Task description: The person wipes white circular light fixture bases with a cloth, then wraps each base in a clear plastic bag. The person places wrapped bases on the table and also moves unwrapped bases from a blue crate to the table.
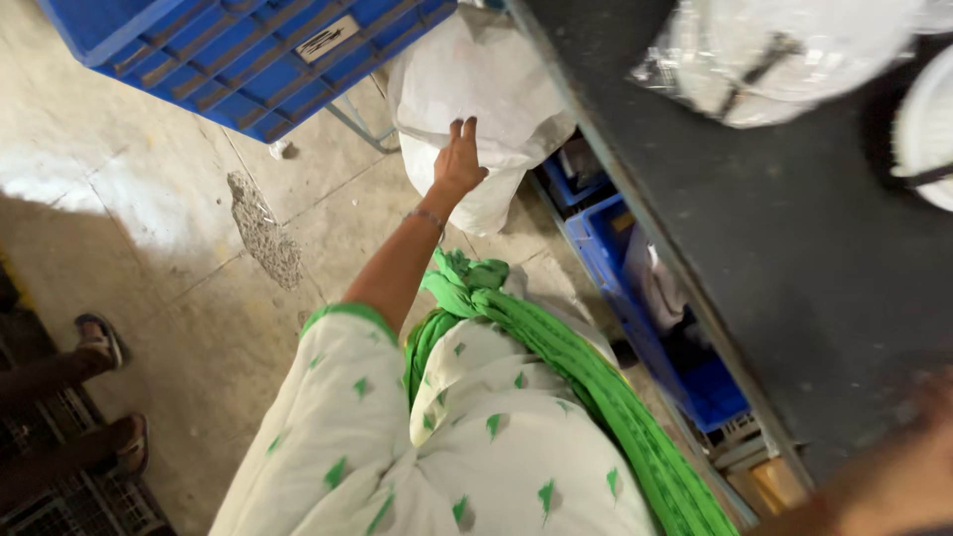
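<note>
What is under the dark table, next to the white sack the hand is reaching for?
Under the dark table sit blue crates holding pale cloth or bags. The tabletop covers the rest. The left hand touches the white sack.

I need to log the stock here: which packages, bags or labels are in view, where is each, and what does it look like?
White woven sack: on the floor by the table edge, bulky, the left hand resting on it.
Clear plastic bags: on the dark table top, holding white round items.
White rectangular label: on the blue crate, top left.
</note>
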The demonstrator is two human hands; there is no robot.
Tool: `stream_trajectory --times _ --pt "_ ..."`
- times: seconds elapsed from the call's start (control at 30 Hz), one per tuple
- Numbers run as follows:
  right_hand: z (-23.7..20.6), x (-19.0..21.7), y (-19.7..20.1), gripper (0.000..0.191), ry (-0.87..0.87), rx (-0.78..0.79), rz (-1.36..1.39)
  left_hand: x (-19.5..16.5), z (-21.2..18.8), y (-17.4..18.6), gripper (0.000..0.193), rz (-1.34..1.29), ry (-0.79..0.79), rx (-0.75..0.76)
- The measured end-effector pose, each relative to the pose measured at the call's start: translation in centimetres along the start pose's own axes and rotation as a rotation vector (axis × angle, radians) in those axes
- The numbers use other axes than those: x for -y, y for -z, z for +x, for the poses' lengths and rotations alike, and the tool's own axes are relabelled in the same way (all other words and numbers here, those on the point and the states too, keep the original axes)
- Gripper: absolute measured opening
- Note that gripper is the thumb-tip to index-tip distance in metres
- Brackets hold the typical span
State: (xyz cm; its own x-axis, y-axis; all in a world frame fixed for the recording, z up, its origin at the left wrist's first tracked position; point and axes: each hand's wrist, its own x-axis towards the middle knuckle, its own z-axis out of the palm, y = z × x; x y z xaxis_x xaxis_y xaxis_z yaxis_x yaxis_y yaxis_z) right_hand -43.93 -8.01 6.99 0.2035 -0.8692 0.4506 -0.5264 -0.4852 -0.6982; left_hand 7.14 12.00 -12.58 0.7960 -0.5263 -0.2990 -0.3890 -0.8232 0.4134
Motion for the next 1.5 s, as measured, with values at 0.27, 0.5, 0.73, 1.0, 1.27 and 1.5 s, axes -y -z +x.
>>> stream_trajectory --times 0.27,0.5,0.73,1.0,1.27,1.5 --pt "-6.7 16.3 -19.6 0.022 -0.246 0.969 0.299 7.7 5.6 -0.4 0.023 0.342 -0.145 0.14" --pt "-10.3 12.3 -34.6 0.085 -0.966 0.931 0.299 10.3 -4.0 -1.3 0.021 -0.053 -0.406 0.142" --pt "-14.2 11.6 -44.4 0.067 -0.985 1.051 0.398 13.1 -14.8 -0.5 0.015 -0.042 -0.44 0.652" --pt "-18.1 13.6 -41.9 0.061 -1.125 1.162 0.682 16.5 -6.5 3.0 0.048 -0.079 0.076 1.115" --pt "-15.5 16.9 -36.0 0.059 -1.266 1.197 0.817 14.7 2.5 0.9 0.108 0.506 -0.154 0.715" --pt "-11.9 20.3 -30.1 0.058 -1.147 1.233 0.759 10.2 1.4 -2.5 0.109 0.461 -0.882 0.512"
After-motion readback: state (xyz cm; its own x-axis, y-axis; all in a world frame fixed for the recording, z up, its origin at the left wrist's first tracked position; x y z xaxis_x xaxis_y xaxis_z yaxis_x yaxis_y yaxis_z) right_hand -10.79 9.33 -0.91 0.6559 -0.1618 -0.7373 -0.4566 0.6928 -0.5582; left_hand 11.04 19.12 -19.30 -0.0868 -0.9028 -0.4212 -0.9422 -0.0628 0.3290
